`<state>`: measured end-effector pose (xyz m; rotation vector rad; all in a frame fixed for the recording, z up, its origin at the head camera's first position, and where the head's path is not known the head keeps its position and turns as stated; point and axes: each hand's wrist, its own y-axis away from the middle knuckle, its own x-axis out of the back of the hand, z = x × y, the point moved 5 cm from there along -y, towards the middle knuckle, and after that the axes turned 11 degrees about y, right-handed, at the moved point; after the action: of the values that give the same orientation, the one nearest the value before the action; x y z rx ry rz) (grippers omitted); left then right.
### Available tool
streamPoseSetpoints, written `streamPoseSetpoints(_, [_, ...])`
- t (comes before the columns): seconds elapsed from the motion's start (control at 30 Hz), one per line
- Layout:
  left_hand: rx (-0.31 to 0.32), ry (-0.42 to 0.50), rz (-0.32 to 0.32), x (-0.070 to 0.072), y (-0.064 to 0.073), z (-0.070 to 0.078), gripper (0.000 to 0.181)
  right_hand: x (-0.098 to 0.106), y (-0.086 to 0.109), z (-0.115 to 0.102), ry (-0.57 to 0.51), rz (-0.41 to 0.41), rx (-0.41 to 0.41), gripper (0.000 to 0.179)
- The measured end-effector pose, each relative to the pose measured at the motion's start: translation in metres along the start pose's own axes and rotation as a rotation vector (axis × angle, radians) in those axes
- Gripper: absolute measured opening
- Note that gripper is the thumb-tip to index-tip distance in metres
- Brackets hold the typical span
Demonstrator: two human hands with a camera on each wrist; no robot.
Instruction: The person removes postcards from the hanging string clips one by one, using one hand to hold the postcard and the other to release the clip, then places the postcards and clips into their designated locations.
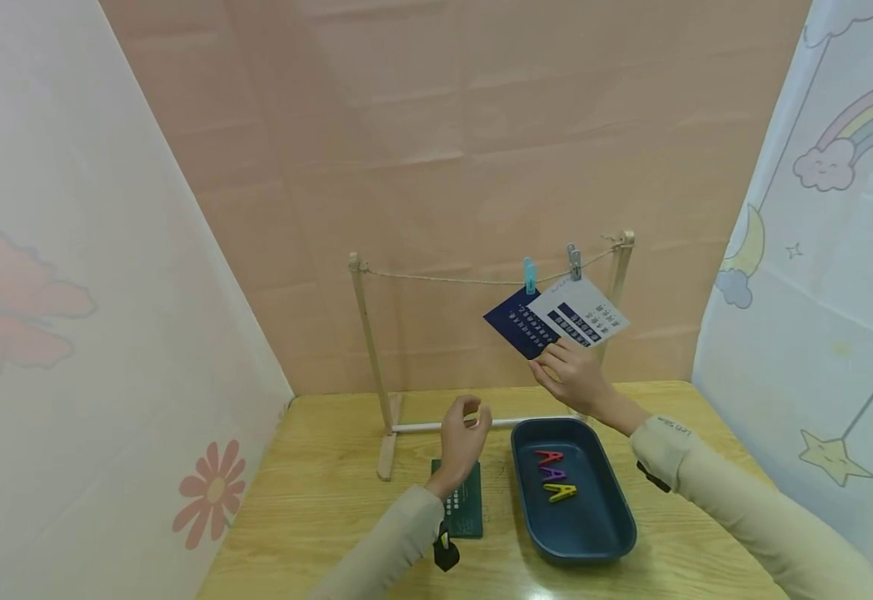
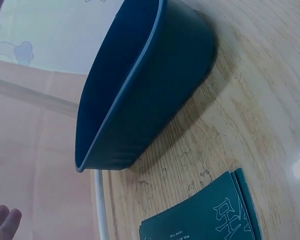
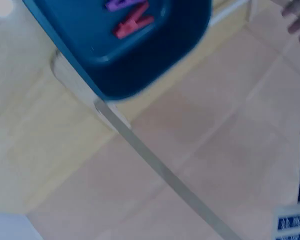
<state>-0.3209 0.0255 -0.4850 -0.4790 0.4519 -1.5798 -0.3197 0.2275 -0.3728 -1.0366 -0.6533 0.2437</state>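
Note:
A white card (image 1: 590,315) with dark text bands hangs by one corner from a grey clothespin (image 1: 575,262) on the rope. Partly behind it, a dark blue card (image 1: 515,318) hangs from a light blue clothespin (image 1: 530,275). My right hand (image 1: 575,377) is at the lower edges of both cards, fingertips overlapping them; whether it pinches either one I cannot tell. Lower and to the left, my left hand (image 1: 464,437) is raised with fingers loosely bent and nothing held. Beneath the left forearm lies a small stack of green cards (image 2: 205,215), partly covered in the head view.
The rope (image 1: 436,279) runs between two wooden posts (image 1: 371,342) at the back of the table (image 1: 316,483). A dark blue basin (image 1: 534,525) in front of the stand holds a red, a purple and a yellow clothespin (image 1: 561,492). Patterned sheets (image 1: 841,333) enclose the sides.

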Motion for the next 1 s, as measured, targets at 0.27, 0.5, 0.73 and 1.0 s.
streamPoseSetpoints(0.27, [0.015,0.003,0.015,-0.005,-0.001,0.001,0.025,0.017,-0.027,0.015,0.071,0.032,0.001,0.036])
streamPoseSetpoints(0.5, [0.066,0.058,0.021,-0.01,-0.003,0.004,0.03,0.018,-0.046,0.017,0.079,0.048,0.002,0.031])
streamPoseSetpoints(0.73, [0.049,0.08,0.035,-0.015,-0.009,0.006,0.032,0.023,-0.069,0.02,0.119,0.137,0.033,0.029])
streamPoseSetpoints(1.0, [0.089,0.062,0.015,-0.02,-0.016,0.01,0.03,0.035,-0.098,0.032,0.169,0.114,0.003,0.029])
